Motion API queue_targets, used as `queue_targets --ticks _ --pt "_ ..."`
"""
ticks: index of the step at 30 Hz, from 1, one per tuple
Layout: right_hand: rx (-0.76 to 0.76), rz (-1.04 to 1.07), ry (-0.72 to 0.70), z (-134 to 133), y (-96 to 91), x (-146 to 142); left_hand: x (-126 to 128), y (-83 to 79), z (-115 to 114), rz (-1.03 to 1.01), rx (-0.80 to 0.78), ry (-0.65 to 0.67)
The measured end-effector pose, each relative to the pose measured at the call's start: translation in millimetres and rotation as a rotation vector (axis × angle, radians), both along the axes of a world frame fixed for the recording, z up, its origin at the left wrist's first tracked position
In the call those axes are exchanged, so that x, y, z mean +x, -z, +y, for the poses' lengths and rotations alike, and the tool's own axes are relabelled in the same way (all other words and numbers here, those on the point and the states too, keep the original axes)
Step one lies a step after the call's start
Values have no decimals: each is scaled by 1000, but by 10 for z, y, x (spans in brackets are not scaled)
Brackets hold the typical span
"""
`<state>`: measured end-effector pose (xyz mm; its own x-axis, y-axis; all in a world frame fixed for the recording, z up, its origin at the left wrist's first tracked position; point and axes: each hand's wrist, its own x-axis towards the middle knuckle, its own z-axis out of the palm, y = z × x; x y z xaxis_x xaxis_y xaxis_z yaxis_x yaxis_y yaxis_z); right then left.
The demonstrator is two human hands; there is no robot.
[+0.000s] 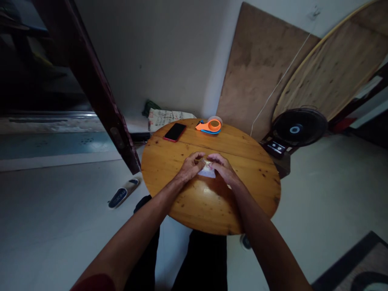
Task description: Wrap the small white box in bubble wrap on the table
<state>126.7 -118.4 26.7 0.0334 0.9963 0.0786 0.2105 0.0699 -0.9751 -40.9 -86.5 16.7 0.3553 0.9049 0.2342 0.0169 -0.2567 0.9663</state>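
Dark timber post (91,81) leans across the far left, with a slipper (123,195) on the pale floor below it, well apart from the worktop.

Round wooden worktop (169,169), knotty and varnished, sits in front of the seated person. On its far left rim lies a phone (175,131) in a red case, face up. Just right of it at the back edge is an orange tape dispenser (209,126), lying flat. Neither is being touched.

Both forearms reach in to mid-worktop. The left hand (190,165) is curled, knuckles up, with its fingertips down on the left end of a small white piece (207,173). The piece lies flat on the wood between the two hands and is partly covered by them. The right hand (222,167) mirrors the left, with its fingers bent over the right end. The fingertips of the two hands nearly meet above the piece. Whether they pinch an edge or only press it flat cannot be told, as the knuckles hide the contact.

Judged step: close two-handed work on the piece, with both ends held down. Any further handling looks to need a light fingertip hold at an edge, with one hand steadying, since the piece is thin and lies flush on the wood.

Right of the worktop, a black fan (298,127) stands on the floor, and a plywood sheet (260,68) leans on the wall behind it
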Motion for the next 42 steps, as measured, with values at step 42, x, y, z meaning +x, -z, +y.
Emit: queue_targets --ticks 42 --pt "-26 248 57 38 23 53 -58 -9 45 -53 134 -23"
